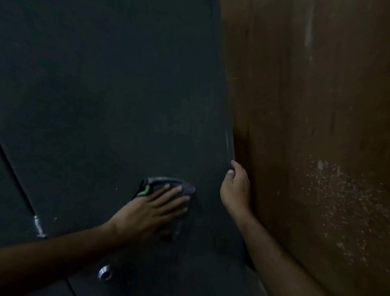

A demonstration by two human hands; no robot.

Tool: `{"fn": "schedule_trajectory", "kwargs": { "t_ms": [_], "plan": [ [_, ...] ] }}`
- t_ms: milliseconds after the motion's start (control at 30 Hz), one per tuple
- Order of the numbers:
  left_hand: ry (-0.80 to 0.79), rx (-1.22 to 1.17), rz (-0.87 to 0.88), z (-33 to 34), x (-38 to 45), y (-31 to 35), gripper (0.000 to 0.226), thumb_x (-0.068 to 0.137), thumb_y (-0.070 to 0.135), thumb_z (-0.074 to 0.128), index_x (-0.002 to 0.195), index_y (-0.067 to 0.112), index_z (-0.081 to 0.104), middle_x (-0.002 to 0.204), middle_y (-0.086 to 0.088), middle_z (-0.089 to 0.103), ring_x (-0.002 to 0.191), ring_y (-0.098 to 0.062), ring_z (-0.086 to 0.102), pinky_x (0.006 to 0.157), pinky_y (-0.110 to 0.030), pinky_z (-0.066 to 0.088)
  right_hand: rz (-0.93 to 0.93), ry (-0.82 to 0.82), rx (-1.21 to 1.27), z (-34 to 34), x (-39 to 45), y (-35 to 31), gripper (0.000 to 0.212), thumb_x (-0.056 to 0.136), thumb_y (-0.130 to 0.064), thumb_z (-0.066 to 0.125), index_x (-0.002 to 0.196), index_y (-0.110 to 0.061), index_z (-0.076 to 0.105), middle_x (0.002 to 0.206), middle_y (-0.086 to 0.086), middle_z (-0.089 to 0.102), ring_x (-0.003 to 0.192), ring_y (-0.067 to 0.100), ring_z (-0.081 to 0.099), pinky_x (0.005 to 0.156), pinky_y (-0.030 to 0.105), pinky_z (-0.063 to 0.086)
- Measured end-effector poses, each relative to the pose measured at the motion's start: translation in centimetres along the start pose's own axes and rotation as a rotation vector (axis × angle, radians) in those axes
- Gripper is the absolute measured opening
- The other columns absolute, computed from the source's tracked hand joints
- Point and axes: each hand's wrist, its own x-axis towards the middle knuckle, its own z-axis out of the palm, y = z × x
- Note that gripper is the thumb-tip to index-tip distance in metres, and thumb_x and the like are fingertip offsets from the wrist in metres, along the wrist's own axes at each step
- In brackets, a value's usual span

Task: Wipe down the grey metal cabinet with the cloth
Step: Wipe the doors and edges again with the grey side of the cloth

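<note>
- Left hand (pixel 154 205) lies flat on the cloth (pixel 174 187), fingers (pixel 175 201) straight and spread, pressing it against the grey metal cabinet (pixel 101 82).
- The cloth is dark grey with a green patch at its left edge, bunched under the palm, low on the door panel near the cabinet's right edge.
- Right hand (pixel 235 188) grips that right edge, fingers curled round it, thumb on the front face.
- A brown wall (pixel 320 111), speckled white, stands just beside the cabinet.
- A round silver lock (pixel 105 272) shows below the left forearm.
</note>
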Motion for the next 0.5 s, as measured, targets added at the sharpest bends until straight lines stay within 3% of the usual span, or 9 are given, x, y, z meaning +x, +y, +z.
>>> {"fn": "schedule_trajectory", "kwargs": {
  "t_ms": [67, 133, 200, 300, 400, 500],
  "plan": [
    [0.047, -0.002, -0.127, -1.7, 4.7, -3.7, 0.072, 0.106, 0.06, 0.036, 0.165, 0.019, 0.028, 0.172, -0.009, 0.013, 0.16, -0.035, 0.008, 0.129, -0.054, -0.007, 0.068, 0.004, 0.028, -0.3, 1.2, -0.9, 0.042, 0.11, -0.021, 0.036, 0.151, -0.02, 0.045, 0.153, 0.002, 0.045, 0.132, 0.012, 0.046, 0.099, 0.024, 0.033],
    [0.037, -0.022, -0.269, -3.3, 11.4, -5.8, 0.071, 0.109, 0.056, 0.017, 0.167, 0.017, 0.004, 0.172, -0.01, -0.011, 0.158, -0.036, -0.019, 0.123, -0.053, -0.028, 0.172, 0.022, 0.098, -0.9, 2.1, -0.7, 0.04, 0.11, -0.021, 0.036, 0.149, -0.02, 0.047, 0.149, 0.001, 0.049, 0.128, 0.012, 0.049, 0.098, 0.025, 0.036],
    [-0.009, -0.058, -0.305, -4.0, 17.4, -5.8, 0.071, 0.111, 0.054, 0.014, 0.167, 0.014, -0.004, 0.173, -0.013, -0.016, 0.158, -0.038, -0.023, 0.118, -0.054, -0.031, 0.294, 0.048, 0.208, -1.7, 2.8, 0.6, 0.039, 0.11, -0.019, 0.036, 0.147, -0.02, 0.05, 0.145, 0.001, 0.053, 0.121, 0.011, 0.05, 0.094, 0.024, 0.038],
    [-0.135, -0.047, -0.061, -2.4, 20.3, -1.3, 0.07, 0.112, 0.045, 0.028, 0.168, 0.011, 0.002, 0.175, -0.017, -0.01, 0.16, -0.041, -0.013, 0.115, -0.06, -0.023, 0.406, 0.066, 0.276, -2.5, 3.1, 3.1, 0.039, 0.11, -0.018, 0.036, 0.146, -0.017, 0.052, 0.144, 0.004, 0.054, 0.12, 0.014, 0.052, 0.09, 0.024, 0.039],
    [-0.263, 0.007, 0.228, 0.1, 15.4, 3.2, 0.07, 0.112, 0.04, 0.034, 0.168, 0.013, 0.002, 0.174, -0.016, -0.015, 0.16, -0.04, -0.013, 0.113, -0.059, -0.023, 0.435, 0.009, 0.212, -3.0, 2.8, 4.4, 0.038, 0.11, -0.016, 0.035, 0.142, -0.014, 0.055, 0.143, 0.007, 0.056, 0.123, 0.016, 0.052, 0.096, 0.028, 0.039],
    [-0.265, -0.08, 0.207, 0.7, 11.7, 1.7, 0.07, 0.113, 0.038, 0.037, 0.168, 0.015, 0.0, 0.169, -0.011, -0.024, 0.154, -0.036, -0.026, 0.113, -0.056, -0.029, 0.39, -0.106, 0.111, -3.8, 2.6, 3.7, 0.037, 0.111, -0.02, 0.035, 0.142, -0.019, 0.055, 0.144, 0.002, 0.056, 0.121, 0.01, 0.05, 0.094, 0.024, 0.038]
  ]
}}
